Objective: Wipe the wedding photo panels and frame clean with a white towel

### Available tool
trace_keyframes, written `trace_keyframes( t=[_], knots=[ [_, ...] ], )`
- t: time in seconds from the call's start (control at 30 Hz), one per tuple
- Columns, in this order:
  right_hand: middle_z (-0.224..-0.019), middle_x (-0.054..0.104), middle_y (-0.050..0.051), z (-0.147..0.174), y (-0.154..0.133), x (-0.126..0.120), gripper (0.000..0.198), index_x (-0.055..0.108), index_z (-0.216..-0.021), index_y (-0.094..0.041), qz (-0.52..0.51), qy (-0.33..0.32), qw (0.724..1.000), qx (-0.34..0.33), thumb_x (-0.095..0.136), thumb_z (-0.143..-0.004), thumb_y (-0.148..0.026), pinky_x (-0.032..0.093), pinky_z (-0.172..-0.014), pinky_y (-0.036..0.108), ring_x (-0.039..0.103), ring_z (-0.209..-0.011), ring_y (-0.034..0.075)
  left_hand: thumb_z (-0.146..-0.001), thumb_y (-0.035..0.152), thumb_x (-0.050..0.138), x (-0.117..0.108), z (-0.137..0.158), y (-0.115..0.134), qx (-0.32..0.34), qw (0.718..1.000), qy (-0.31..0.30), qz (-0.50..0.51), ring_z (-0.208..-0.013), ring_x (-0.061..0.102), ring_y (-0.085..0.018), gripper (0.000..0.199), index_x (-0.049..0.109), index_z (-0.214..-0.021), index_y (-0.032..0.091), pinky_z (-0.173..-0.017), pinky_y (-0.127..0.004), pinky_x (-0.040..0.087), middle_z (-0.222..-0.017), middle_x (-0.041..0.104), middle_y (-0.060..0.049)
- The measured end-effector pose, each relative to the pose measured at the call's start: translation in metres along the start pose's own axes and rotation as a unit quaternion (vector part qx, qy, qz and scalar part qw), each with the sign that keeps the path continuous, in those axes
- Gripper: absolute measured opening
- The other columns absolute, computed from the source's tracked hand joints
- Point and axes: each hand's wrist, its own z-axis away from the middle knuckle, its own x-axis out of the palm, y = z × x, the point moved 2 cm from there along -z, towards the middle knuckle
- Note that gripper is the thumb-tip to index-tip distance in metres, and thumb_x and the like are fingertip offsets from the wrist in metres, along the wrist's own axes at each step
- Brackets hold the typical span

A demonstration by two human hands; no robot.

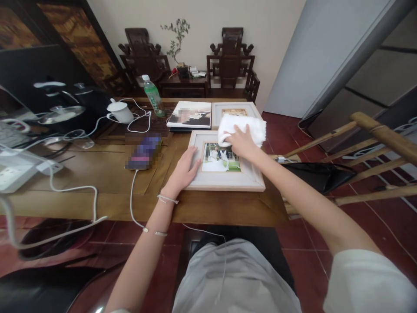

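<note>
A light-wood picture frame lies on the table, with a wide pale mat around a photo of a couple, one in a white dress. My left hand holds its left side, thumb over the mat and fingers along the edge. Under my right hand is a folded white towel, gripped and pressed on the frame's upper right part. The towel hides that corner and overlaps a second picture frame lying just behind.
A stack topped by a white photo panel lies behind left. Further left are a phone on a cable, a green bottle, a lidded white cup and a power strip. A bamboo chair stands at right.
</note>
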Motion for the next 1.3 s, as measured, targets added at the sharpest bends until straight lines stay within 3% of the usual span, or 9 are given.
trace_keyframes(
  t=[0.17, 0.4, 0.57, 0.77, 0.87, 1.07, 1.2, 1.3],
  knots=[
    [-0.158, 0.052, 0.007, 0.045, 0.014, -0.007, 0.063, 0.073, -0.125, -0.023, -0.001, -0.049, 0.999, 0.005, 0.043, -0.079, 0.008, 0.025, -0.111, 0.08, 0.033, -0.15, 0.041, -0.1, 0.042, 0.045, 0.001, 0.0, -0.002, -0.004, 1.0, -0.013, 0.0, -0.152, 0.039, -0.032, 0.053, 0.051, -0.144, 0.012, -0.127, -0.053, 0.028, -0.158, 0.048, -0.021],
    [-0.142, 0.064, 0.014, 0.107, -0.033, -0.031, 0.059, 0.072, -0.123, -0.018, -0.022, -0.146, 0.986, -0.08, 0.041, -0.078, 0.005, 0.044, -0.097, 0.06, 0.054, -0.127, 0.039, -0.101, 0.04, 0.045, 0.001, -0.001, -0.003, -0.002, 1.0, -0.026, -0.009, -0.153, 0.036, -0.031, 0.051, 0.051, -0.144, 0.013, -0.127, -0.053, 0.028, -0.159, 0.046, -0.02],
    [-0.119, 0.073, 0.016, 0.092, -0.03, -0.025, 0.064, 0.069, -0.134, -0.021, -0.063, -0.132, 0.987, -0.058, 0.04, -0.081, 0.003, 0.04, -0.104, 0.058, 0.05, -0.135, 0.037, -0.101, 0.038, 0.046, 0.001, -0.001, -0.003, 0.004, 1.0, -0.021, -0.012, -0.152, 0.039, -0.031, 0.051, 0.052, -0.142, 0.009, -0.128, -0.05, 0.029, -0.157, 0.047, -0.022],
    [-0.143, 0.063, 0.019, 0.034, 0.004, 0.002, 0.065, 0.06, -0.144, -0.012, -0.034, -0.033, 0.999, -0.007, 0.038, -0.085, 0.002, 0.03, -0.114, 0.067, 0.034, -0.149, 0.041, -0.101, 0.037, 0.046, 0.001, 0.0, -0.004, 0.002, 1.0, -0.02, -0.009, -0.152, 0.038, -0.03, 0.049, 0.051, -0.144, 0.014, -0.127, -0.052, 0.029, -0.159, 0.047, -0.019],
    [-0.159, 0.05, 0.014, 0.023, 0.01, 0.008, 0.07, 0.057, -0.149, -0.014, -0.035, -0.006, 0.999, 0.007, 0.038, -0.083, 0.003, 0.026, -0.115, 0.071, 0.029, -0.152, 0.043, -0.101, 0.036, 0.046, 0.001, 0.0, -0.005, 0.006, 1.0, -0.02, -0.005, -0.152, 0.039, -0.031, 0.049, 0.05, -0.145, 0.014, -0.127, -0.053, 0.029, -0.158, 0.047, -0.02],
    [-0.164, 0.042, 0.009, 0.06, -0.014, -0.002, 0.07, 0.063, -0.142, -0.016, -0.032, -0.058, 0.998, -0.025, 0.04, -0.079, 0.004, 0.028, -0.114, 0.072, 0.032, -0.149, 0.045, -0.101, 0.037, 0.046, 0.003, -0.001, -0.003, 0.008, 1.0, -0.014, -0.006, -0.152, 0.039, -0.03, 0.05, 0.051, -0.144, 0.011, -0.127, -0.051, 0.028, -0.157, 0.048, -0.021],
    [-0.153, 0.057, 0.011, 0.105, -0.042, -0.024, 0.071, 0.065, -0.139, -0.019, -0.084, -0.131, 0.986, -0.063, 0.038, -0.078, 0.005, 0.037, -0.111, 0.065, 0.043, -0.144, 0.042, -0.101, 0.037, 0.046, 0.003, -0.001, -0.002, 0.006, 1.0, -0.016, -0.011, -0.153, 0.038, -0.03, 0.051, 0.052, -0.144, 0.01, -0.128, -0.051, 0.028, -0.158, 0.047, -0.021],
    [-0.143, 0.064, 0.015, 0.129, -0.06, -0.035, 0.068, 0.064, -0.138, -0.018, -0.121, -0.148, 0.975, -0.114, 0.038, -0.08, 0.005, 0.041, -0.109, 0.059, 0.047, -0.142, 0.038, -0.101, 0.036, 0.046, 0.002, 0.0, -0.001, 0.005, 1.0, -0.02, -0.017, -0.153, 0.037, -0.03, 0.051, 0.051, -0.144, 0.009, -0.128, -0.051, 0.028, -0.159, 0.046, -0.021]
  ],
)
